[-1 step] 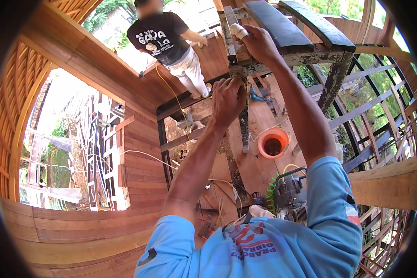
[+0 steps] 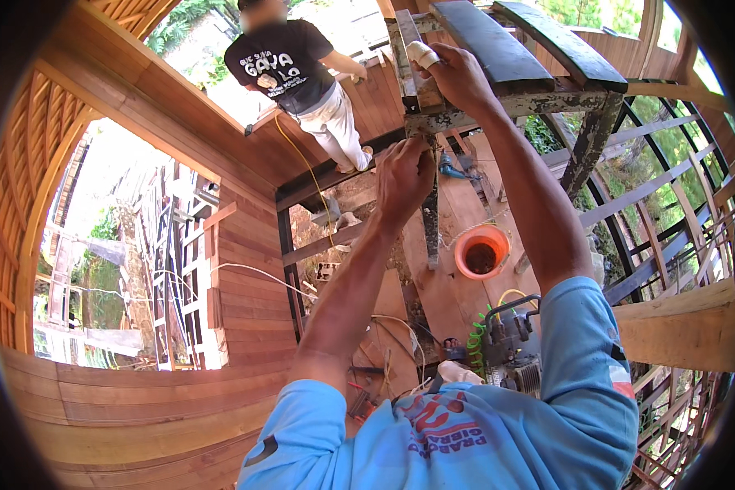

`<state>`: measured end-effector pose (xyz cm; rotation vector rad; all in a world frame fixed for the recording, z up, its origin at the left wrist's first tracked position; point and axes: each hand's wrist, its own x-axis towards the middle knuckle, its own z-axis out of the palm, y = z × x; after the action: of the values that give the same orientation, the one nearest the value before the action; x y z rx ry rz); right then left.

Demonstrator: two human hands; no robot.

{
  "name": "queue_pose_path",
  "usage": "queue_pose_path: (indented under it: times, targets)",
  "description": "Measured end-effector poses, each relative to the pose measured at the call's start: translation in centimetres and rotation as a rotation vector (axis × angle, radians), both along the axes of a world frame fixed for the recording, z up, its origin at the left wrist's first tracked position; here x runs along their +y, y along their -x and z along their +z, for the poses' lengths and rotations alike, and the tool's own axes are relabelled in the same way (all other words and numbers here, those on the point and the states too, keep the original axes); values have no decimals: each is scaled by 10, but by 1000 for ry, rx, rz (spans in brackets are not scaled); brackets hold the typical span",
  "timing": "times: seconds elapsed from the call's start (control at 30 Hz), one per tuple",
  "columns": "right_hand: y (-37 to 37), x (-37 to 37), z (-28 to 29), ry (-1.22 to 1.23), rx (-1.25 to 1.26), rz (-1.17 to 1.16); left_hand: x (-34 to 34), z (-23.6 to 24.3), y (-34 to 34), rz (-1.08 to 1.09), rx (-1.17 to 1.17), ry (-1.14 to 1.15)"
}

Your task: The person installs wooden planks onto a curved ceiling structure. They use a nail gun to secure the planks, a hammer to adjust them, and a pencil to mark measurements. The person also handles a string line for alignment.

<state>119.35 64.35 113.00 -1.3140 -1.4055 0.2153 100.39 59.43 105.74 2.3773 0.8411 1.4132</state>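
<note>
My right hand point(image 2: 459, 79) reaches up to a paint-spattered metal trestle point(image 2: 506, 104) that carries two dark planks point(image 2: 498, 45). Its fingers close around a small white roll point(image 2: 421, 54) pressed against the trestle's top bar. My left hand point(image 2: 403, 174) is just below, with its fingers curled against the top of the trestle's thin metal leg point(image 2: 429, 220). Whatever the fingertips pinch there is hidden. Both forearms rise from my blue sleeves at the bottom of the view.
Far below lies a wooden floor with an orange bucket point(image 2: 482, 251), a small engine machine with a green coiled hose point(image 2: 510, 343) and loose cables. Another person in a black shirt point(image 2: 290, 61) stands on a wooden deck. Curved plank walls point(image 2: 139, 408) are on the left and a wooden lattice point(image 2: 670, 204) on the right.
</note>
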Motion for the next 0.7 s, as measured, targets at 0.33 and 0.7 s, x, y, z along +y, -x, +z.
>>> queue_pose_path:
  times: [0.33, 0.7]
  targets:
    - [-16, 22, -20, -199, -250, -165, -25, 2, -22, 22, 37, 213]
    - [15, -10, 15, -121, -25, -83, 25, 1, 5, -44, -56, 7]
